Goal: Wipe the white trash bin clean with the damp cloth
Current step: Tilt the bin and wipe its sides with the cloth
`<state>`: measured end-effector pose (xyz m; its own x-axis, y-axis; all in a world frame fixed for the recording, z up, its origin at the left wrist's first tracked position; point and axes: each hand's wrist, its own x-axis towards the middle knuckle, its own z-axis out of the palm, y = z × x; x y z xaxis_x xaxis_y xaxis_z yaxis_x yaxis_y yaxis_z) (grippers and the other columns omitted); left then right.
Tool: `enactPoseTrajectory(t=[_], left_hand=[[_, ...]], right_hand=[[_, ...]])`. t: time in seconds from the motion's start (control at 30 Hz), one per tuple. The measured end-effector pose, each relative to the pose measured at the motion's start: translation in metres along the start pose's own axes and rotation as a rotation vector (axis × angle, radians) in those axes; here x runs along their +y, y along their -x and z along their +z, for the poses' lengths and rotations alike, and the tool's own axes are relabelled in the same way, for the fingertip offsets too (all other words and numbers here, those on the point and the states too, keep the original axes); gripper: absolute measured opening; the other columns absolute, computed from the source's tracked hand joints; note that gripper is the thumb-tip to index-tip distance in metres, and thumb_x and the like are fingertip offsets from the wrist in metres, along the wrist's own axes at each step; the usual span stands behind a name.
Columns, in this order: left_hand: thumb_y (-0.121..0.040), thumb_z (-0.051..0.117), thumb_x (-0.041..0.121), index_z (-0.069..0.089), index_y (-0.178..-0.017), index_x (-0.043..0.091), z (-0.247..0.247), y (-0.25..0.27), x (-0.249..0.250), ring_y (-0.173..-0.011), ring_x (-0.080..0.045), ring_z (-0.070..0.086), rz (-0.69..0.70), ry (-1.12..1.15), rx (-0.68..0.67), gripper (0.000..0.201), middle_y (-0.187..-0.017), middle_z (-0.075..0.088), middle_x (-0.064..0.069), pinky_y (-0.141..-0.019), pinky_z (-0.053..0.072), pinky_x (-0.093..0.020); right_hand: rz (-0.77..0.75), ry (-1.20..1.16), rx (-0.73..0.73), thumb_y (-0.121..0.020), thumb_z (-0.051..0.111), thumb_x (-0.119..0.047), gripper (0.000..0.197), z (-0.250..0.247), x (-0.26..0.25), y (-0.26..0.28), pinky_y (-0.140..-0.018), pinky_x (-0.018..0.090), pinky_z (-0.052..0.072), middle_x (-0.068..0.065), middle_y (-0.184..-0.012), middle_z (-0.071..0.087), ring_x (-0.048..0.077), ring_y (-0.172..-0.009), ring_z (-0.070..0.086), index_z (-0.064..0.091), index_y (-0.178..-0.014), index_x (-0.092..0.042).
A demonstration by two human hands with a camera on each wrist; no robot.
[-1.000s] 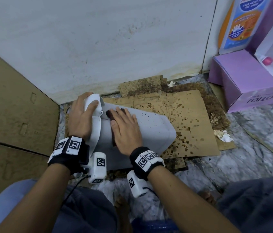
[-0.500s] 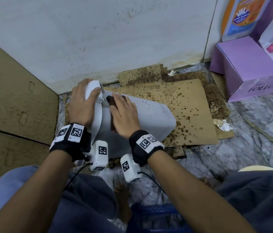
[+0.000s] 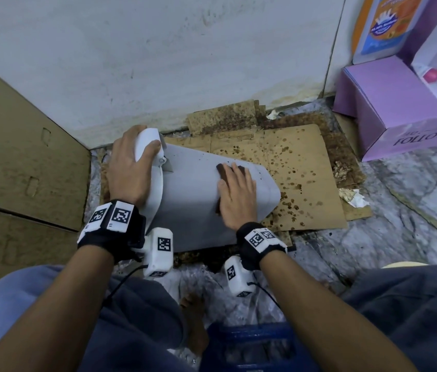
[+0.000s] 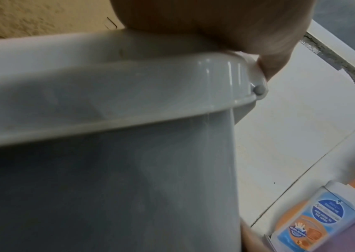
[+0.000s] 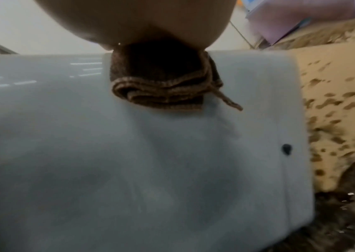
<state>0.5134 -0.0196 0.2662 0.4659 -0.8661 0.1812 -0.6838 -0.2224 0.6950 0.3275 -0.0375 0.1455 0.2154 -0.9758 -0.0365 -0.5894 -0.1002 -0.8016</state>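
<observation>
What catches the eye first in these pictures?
A white bin lies on its side on stained cardboard by the wall. The right hand presses a brown cloth flat against the bin's side, while the left hand grips its lid end. A purple box stands at the far right.

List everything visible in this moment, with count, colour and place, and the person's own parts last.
Trash bin: 1, white, lying on its side on the cardboard.
Cloth: 1, brown, folded, on the bin's side under the right hand.
Cardboard sheet: 1, tan, stained, on the floor.
Box: 1, purple, right, by the wall.
Bottle: 1, orange and blue, behind the box.
Left hand: grips the bin's rim.
Right hand: flat, presses the cloth.
</observation>
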Motion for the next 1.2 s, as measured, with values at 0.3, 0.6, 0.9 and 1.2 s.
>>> enactPoseTrajectory(t=[0.3,0.6,0.9,1.2], left_hand=[[-0.088,0.047,0.044,0.054,-0.136,0.021,-0.003,0.001,-0.005,-0.127,-0.019,0.046,0.017,0.022,-0.024,0.054,-0.137,0.054,-0.006,-0.098,0.031,-0.025],[-0.086,0.047,0.043,0.055,-0.134,0.023,-0.002,0.0,-0.002,-0.125,-0.017,0.047,-0.013,0.038,-0.012,0.053,-0.135,0.055,-0.002,-0.1,0.033,-0.027],[-0.083,0.046,0.047,0.056,-0.134,0.021,-0.003,-0.003,-0.002,-0.129,-0.02,0.047,-0.023,0.051,-0.014,0.058,-0.137,0.055,-0.004,-0.11,0.035,-0.037],[-0.081,0.048,0.053,0.058,-0.13,0.029,-0.003,-0.01,-0.009,-0.129,-0.022,0.05,-0.046,0.06,-0.008,0.055,-0.134,0.058,-0.001,-0.112,0.038,-0.051]], right_hand=[[-0.275,0.039,0.04,-0.099,0.018,-0.041,0.053,0.023,-0.074,0.017,-0.12,0.047,-0.001,0.0,-0.158,0.026,0.023,-0.148,0.008,0.029,-0.148,-0.024],[-0.045,-0.008,0.12,-0.097,0.006,-0.048,0.062,0.007,0.032,-0.003,-0.121,0.043,0.006,0.0,-0.156,0.03,0.02,-0.147,0.017,0.032,-0.148,-0.024],[-0.174,0.066,0.087,-0.098,0.006,-0.044,0.062,0.013,-0.036,0.004,-0.121,0.046,0.005,0.004,-0.155,0.031,0.021,-0.147,0.015,0.035,-0.146,-0.017],[-0.209,0.069,0.093,-0.1,0.016,-0.041,0.053,0.009,-0.002,-0.009,-0.116,0.041,0.024,0.001,-0.152,0.038,0.021,-0.143,0.027,0.039,-0.144,-0.022]])
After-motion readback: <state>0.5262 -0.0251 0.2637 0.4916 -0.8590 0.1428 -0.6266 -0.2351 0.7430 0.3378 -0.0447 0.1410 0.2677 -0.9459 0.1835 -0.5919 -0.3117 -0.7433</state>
